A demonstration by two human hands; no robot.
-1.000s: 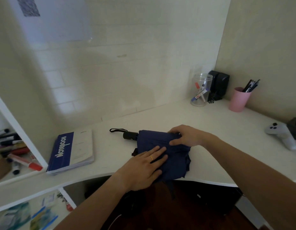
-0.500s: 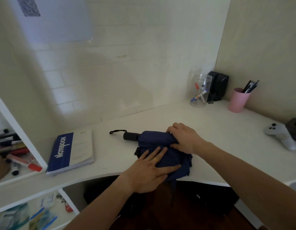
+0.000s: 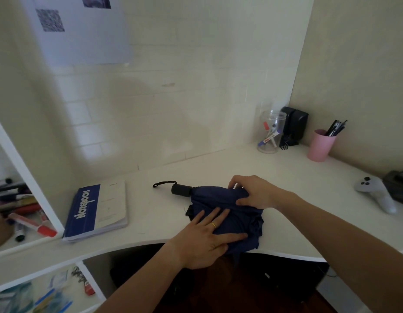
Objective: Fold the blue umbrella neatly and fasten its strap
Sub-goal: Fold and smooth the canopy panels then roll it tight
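The dark blue umbrella (image 3: pixel 218 198) lies collapsed on the white desk (image 3: pixel 275 177) near its front edge, its canopy loose and crumpled. Its black handle (image 3: pixel 181 190) points left, with a black wrist cord (image 3: pixel 163 183) trailing on the desk. My left hand (image 3: pixel 206 239) presses flat on the near part of the fabric, fingers straight. My right hand (image 3: pixel 255 192) grips the far rolled part of the canopy, thumb under and fingers curled over it. I cannot see the strap.
A blue and white notebook (image 3: pixel 96 210) lies to the left. At the back right stand a clear jar of markers (image 3: pixel 271 134), a black speaker (image 3: pixel 294 125) and a pink pen cup (image 3: pixel 321 145). A white game controller (image 3: pixel 376 193) sits far right. Shelves of markers (image 3: pixel 20 211) are at the left.
My right hand has curled over the far side of the canopy and rolled it toward me. My left hand slid a little right along the fabric while pressing down.
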